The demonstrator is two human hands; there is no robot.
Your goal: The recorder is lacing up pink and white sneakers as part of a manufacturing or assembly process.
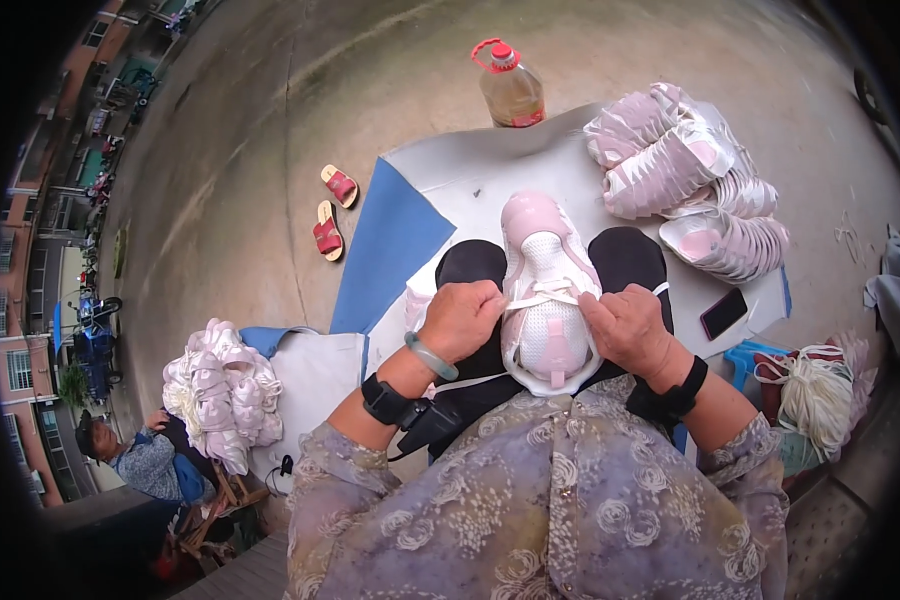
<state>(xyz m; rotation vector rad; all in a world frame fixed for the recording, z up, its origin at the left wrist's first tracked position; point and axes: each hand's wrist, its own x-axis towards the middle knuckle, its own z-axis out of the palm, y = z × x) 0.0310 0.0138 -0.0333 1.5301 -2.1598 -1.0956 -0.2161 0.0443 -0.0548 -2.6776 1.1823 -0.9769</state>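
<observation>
Right now we hold a pink and white mesh sneaker (543, 290) on our lap, toe pointing away from us, resting between our black-clad knees. Our left hand (462, 318) has its fingers (492, 298) closed on the white lace (543, 295) at the shoe's left side, and our right hand (625, 325) has its fingers pinched shut on the same lace at the right side. Ahead of us a grey mat (490, 165) lies on the concrete ground, with a blue sheet (390, 245) beside it. On the mat's far right sits a stack of pink and white shoe uppers (685, 180), and a black phone (723, 313) lies near our right knee. A clear plastic oil bottle with a red cap (510, 88) stands at the mat's far edge, its label a red band low on the body. Two red sandals (332, 210) lie apart on the concrete to the left.
</observation>
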